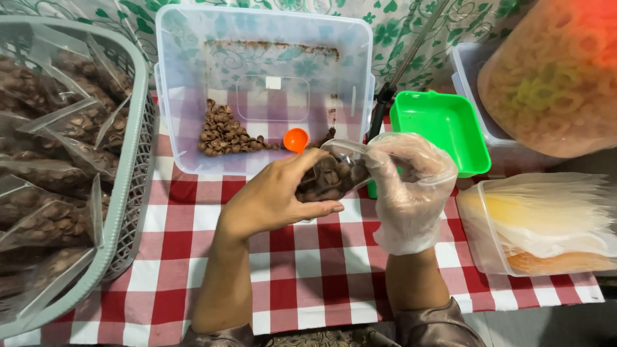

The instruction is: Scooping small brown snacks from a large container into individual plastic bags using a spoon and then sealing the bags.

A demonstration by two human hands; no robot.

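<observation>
My left hand is bare and cradles a small clear plastic bag filled with brown round snack pieces, above the red-and-white checked tablecloth. My right hand wears a thin clear plastic glove and pinches the bag's open top at its right side. Just behind the hands stands a clear plastic tub tilted toward me, with a small heap of the same brown snack pieces and an orange scoop inside it.
A grey-green basket at the left holds several filled bags. A green tray sits to the right of the tub. At the right a stack of empty clear bags lies beside a big bag of ring-shaped crackers.
</observation>
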